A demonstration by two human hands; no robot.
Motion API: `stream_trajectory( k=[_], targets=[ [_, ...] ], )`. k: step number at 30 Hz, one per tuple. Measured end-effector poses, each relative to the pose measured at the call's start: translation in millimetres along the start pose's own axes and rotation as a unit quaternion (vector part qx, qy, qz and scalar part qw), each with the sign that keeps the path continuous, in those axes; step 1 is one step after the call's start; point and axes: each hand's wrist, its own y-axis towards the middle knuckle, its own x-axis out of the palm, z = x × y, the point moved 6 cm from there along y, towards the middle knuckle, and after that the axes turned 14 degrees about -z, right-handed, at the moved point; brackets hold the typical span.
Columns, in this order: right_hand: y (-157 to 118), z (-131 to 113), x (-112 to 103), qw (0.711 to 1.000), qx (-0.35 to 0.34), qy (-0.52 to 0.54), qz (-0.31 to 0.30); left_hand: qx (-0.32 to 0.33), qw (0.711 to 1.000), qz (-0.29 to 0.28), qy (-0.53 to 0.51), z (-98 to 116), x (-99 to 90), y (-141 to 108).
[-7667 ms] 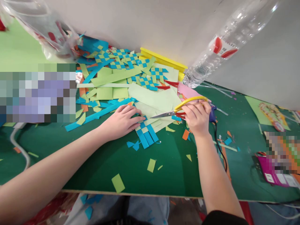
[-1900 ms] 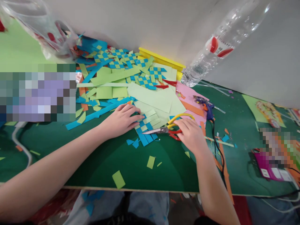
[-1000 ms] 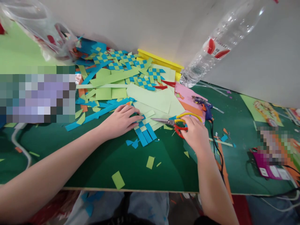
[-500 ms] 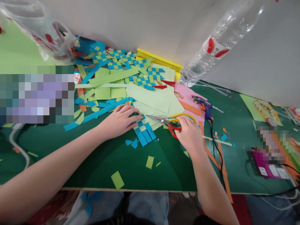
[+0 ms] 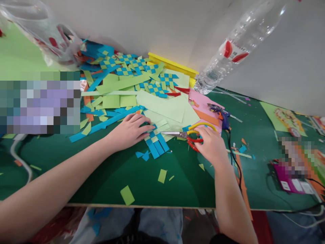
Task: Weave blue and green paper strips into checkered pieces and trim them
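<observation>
My left hand (image 5: 133,128) lies with its fingers stretched out over a small woven paper piece (image 5: 154,140) of blue and light green strips. The fingertips touch its upper left part and cover some of it; loose blue strip ends point toward me. In my right hand (image 5: 208,140) are scissors (image 5: 182,134) with yellow and red handles, fingers closed about the grips. Their blades point left, nearly closed, with the tips beside the woven piece's right edge. Pale green paper sheets (image 5: 165,105) lie just behind both hands.
Finished-looking checkered woven pieces (image 5: 127,59) and paper strips pile up behind. A tilted plastic bottle (image 5: 228,51) leans by the wall. A glue gun (image 5: 220,115) with a black cable lies right on pink paper. Paper scraps (image 5: 127,195) lie near the table's front edge.
My right hand and the scissors have moved a little to the right, and the blades have turned more level. The left hand and the woven piece have stayed in place.
</observation>
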Motion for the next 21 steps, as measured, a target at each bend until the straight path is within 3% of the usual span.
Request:
stream_trajectory(
  k=[4,8,11,21],
  targets=[
    [1,4,-2,1.0,0.014,0.01,0.009,0.001,1.0,0.005,0.009,1,-0.8,0],
    [-4,17,-8,0.991,0.1,0.041,0.075,-0.03,0.999,0.041,0.016,-3,-5.8,-3],
    [-8,26,-7,0.982,0.148,0.071,0.091,-0.067,0.996,0.065,0.015,-9,-11.3,-7],
    [-9,34,12,0.976,0.208,0.069,-0.002,-0.066,0.996,0.046,-0.025,-10,-15.0,-14]
  ],
)
